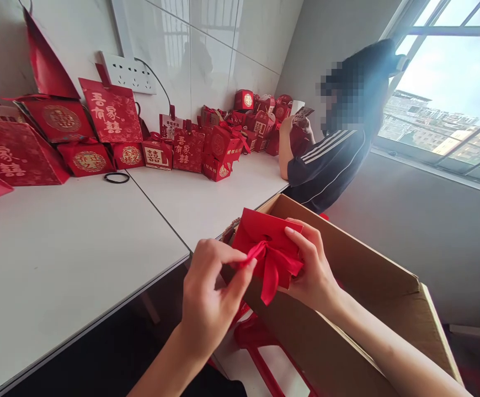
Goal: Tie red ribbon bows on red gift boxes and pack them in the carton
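A small red gift box [250, 225] tied with a red ribbon bow [271, 275] is held up in front of me, above the edge of a cardboard carton. My right hand [312, 264] grips the box from its right side, thumb on the front and the other fingers partly hidden. Between the thumb and forefinger of my left hand [209, 289] a loop of the bow is pinched at the box's left side. The underside and back of the gift box are hidden.
An open cardboard carton [360, 270] stands below and right of my hands, by a red plastic stool [260, 353]. Red gift boxes [188, 149] line the wall on the white table [74, 248], near a black hair tie [116, 177]. A co-worker [331, 160] sits beyond, holding a red item.
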The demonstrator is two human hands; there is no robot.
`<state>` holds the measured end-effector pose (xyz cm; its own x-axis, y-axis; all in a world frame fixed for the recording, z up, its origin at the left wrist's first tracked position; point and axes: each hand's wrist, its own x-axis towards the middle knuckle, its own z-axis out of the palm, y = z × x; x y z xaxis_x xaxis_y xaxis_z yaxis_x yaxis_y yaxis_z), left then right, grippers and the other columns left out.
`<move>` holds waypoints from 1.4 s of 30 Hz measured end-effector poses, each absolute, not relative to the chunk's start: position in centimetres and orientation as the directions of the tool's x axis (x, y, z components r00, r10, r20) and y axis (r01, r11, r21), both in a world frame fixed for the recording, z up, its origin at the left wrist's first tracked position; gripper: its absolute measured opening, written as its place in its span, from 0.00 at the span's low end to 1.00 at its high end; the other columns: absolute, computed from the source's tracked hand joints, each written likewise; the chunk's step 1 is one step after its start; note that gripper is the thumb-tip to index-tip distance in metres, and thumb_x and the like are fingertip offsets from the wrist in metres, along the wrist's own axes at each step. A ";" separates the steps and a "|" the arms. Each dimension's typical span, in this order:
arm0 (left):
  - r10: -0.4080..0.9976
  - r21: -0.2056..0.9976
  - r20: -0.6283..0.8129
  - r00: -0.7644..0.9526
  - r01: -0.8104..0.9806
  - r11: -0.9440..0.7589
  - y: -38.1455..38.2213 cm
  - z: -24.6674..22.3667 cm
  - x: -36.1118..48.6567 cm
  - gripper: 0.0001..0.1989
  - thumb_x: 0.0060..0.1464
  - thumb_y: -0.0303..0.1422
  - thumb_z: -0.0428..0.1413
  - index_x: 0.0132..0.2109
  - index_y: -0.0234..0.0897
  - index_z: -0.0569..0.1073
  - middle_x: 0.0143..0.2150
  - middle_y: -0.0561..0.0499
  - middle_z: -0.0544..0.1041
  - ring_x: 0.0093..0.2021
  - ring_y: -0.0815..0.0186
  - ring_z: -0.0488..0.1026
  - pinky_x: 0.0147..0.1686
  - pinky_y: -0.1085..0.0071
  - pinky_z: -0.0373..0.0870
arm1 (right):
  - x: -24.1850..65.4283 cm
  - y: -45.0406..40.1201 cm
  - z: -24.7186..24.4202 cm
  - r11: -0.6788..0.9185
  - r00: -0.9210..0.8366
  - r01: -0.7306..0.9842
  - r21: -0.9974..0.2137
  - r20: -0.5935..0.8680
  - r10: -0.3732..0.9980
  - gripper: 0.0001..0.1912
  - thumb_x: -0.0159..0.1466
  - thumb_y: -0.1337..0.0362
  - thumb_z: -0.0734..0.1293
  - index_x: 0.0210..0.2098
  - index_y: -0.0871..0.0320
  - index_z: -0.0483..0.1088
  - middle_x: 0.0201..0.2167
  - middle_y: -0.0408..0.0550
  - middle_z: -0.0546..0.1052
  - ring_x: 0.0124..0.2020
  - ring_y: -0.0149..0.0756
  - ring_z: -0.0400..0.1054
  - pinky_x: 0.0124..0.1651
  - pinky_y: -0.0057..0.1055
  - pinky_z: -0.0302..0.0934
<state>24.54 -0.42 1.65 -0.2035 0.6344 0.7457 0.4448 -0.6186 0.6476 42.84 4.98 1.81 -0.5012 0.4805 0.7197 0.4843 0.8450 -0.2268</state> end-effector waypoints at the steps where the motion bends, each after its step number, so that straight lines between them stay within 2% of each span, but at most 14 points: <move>1: 0.562 0.554 0.814 -0.150 0.491 -0.672 -0.7 1.7 25.0 0.05 0.53 0.23 0.56 0.34 0.37 0.69 0.28 0.56 0.70 0.30 0.73 0.67 0.32 0.73 0.65 | 42.9 5.0 1.8 0.842 -0.493 0.489 -0.227 0.725 0.482 0.46 0.52 0.63 0.74 0.63 0.49 0.47 0.56 0.60 0.54 0.58 0.51 0.57 0.45 0.45 0.70; 5: 0.472 0.419 0.880 -0.056 0.559 -0.716 -1.2 1.8 26.3 0.08 0.50 0.20 0.58 0.33 0.35 0.68 0.26 0.56 0.71 0.27 0.73 0.66 0.34 0.69 0.62 | 43.1 4.8 1.7 0.836 -0.478 0.497 -0.232 0.731 0.487 0.45 0.53 0.65 0.73 0.63 0.49 0.47 0.57 0.60 0.54 0.58 0.50 0.58 0.45 0.45 0.70; 17: 0.485 0.456 0.870 -0.084 0.508 -0.731 -1.2 1.8 26.4 0.08 0.49 0.20 0.58 0.33 0.36 0.68 0.26 0.57 0.72 0.26 0.73 0.68 0.34 0.69 0.63 | 43.2 4.7 1.9 0.833 -0.475 0.508 -0.218 0.736 0.482 0.44 0.54 0.64 0.73 0.63 0.48 0.48 0.57 0.59 0.55 0.58 0.50 0.58 0.44 0.44 0.71; 19: 0.540 0.526 0.834 -0.111 0.455 -0.719 -1.2 1.8 26.2 0.07 0.51 0.22 0.58 0.34 0.38 0.68 0.27 0.56 0.71 0.28 0.72 0.68 0.35 0.70 0.65 | 43.4 4.7 1.7 0.826 -0.469 0.512 -0.235 0.729 0.498 0.44 0.52 0.63 0.73 0.62 0.47 0.49 0.57 0.58 0.55 0.58 0.51 0.58 0.46 0.46 0.69; 21: 0.643 0.689 0.722 -0.255 0.350 -0.635 -0.7 1.6 25.7 0.05 0.54 0.26 0.55 0.32 0.38 0.68 0.27 0.56 0.70 0.30 0.71 0.68 0.33 0.72 0.66 | 43.6 4.9 1.7 0.781 -0.414 0.497 -0.378 0.688 0.596 0.44 0.50 0.60 0.75 0.60 0.48 0.51 0.57 0.57 0.57 0.58 0.52 0.59 0.49 0.48 0.67; 23: 0.716 0.851 0.521 -0.465 0.221 -0.477 0.2 1.0 25.0 0.08 0.57 0.32 0.52 0.29 0.38 0.66 0.26 0.55 0.68 0.30 0.71 0.67 0.30 0.74 0.65 | 43.6 5.1 2.0 0.602 -0.294 0.374 -0.706 0.525 0.799 0.41 0.50 0.52 0.73 0.59 0.50 0.53 0.56 0.56 0.61 0.55 0.52 0.62 0.49 0.49 0.67; 25: 0.764 0.938 0.345 -0.546 0.162 -0.308 1.3 0.0 24.4 0.11 0.58 0.36 0.50 0.28 0.38 0.66 0.25 0.55 0.67 0.29 0.70 0.67 0.27 0.75 0.63 | 43.4 5.5 2.6 0.165 -0.241 0.111 -0.980 0.134 0.961 0.36 0.55 0.43 0.65 0.57 0.53 0.55 0.53 0.57 0.66 0.52 0.50 0.67 0.45 0.48 0.69; 26: 0.799 0.951 0.309 -0.515 0.185 -0.249 2.0 -0.7 24.3 0.11 0.58 0.37 0.49 0.30 0.38 0.67 0.27 0.55 0.69 0.30 0.69 0.68 0.29 0.74 0.64 | 43.3 5.7 3.0 -0.088 -0.282 -0.019 -0.996 -0.079 0.956 0.34 0.57 0.40 0.60 0.56 0.55 0.56 0.52 0.57 0.69 0.49 0.50 0.69 0.42 0.47 0.70; 28: 0.868 0.913 0.353 -0.350 0.333 -0.237 3.1 -2.5 24.4 0.08 0.59 0.36 0.48 0.38 0.39 0.70 0.37 0.51 0.74 0.40 0.65 0.72 0.38 0.70 0.68 | 43.3 6.2 3.6 -0.439 -0.408 -0.173 -0.882 -0.342 0.846 0.33 0.60 0.38 0.53 0.52 0.56 0.60 0.48 0.56 0.72 0.45 0.46 0.72 0.37 0.43 0.71; 30: 0.879 0.784 0.458 -0.131 0.525 -0.330 4.0 -4.4 25.1 0.13 0.59 0.34 0.48 0.50 0.42 0.68 0.53 0.47 0.71 0.56 0.59 0.66 0.53 0.60 0.63 | 43.5 6.6 3.8 -0.567 -0.495 -0.212 -0.796 -0.413 0.765 0.31 0.61 0.39 0.51 0.49 0.56 0.63 0.45 0.53 0.75 0.40 0.42 0.74 0.35 0.38 0.71; 32: 0.869 0.632 0.490 0.077 0.654 -0.415 4.7 -6.3 25.9 0.18 0.59 0.35 0.49 0.57 0.44 0.63 0.61 0.46 0.64 0.65 0.54 0.54 0.59 0.52 0.54 | 44.0 6.9 3.6 -0.581 -0.511 -0.231 -0.780 -0.411 0.755 0.30 0.61 0.39 0.52 0.46 0.55 0.65 0.41 0.50 0.76 0.38 0.39 0.74 0.33 0.34 0.70; 35: 0.874 0.510 0.419 0.245 0.734 -0.449 5.5 -8.8 26.8 0.19 0.59 0.35 0.50 0.57 0.45 0.61 0.62 0.46 0.63 0.67 0.52 0.50 0.58 0.46 0.54 | 44.5 6.9 3.1 -0.580 -0.476 -0.242 -0.778 -0.426 0.769 0.28 0.60 0.40 0.54 0.43 0.55 0.67 0.38 0.49 0.77 0.37 0.40 0.75 0.30 0.32 0.70; 40: 0.883 0.462 0.407 0.236 0.781 -0.421 6.0 -10.3 27.3 0.19 0.57 0.32 0.53 0.55 0.42 0.61 0.59 0.42 0.65 0.66 0.51 0.50 0.54 0.47 0.58 | 44.7 7.4 2.7 -0.511 -0.445 -0.144 -0.847 -0.406 0.798 0.28 0.60 0.40 0.54 0.43 0.56 0.66 0.36 0.52 0.77 0.31 0.41 0.74 0.29 0.38 0.71; 42: 0.896 0.483 0.375 0.239 0.774 -0.409 5.9 -10.0 27.3 0.18 0.57 0.33 0.53 0.54 0.42 0.62 0.60 0.42 0.65 0.67 0.51 0.50 0.53 0.47 0.60 | 45.8 8.4 1.8 -0.337 -0.320 -0.100 -0.936 -0.290 0.902 0.27 0.60 0.41 0.55 0.45 0.56 0.64 0.40 0.52 0.76 0.36 0.43 0.74 0.34 0.42 0.71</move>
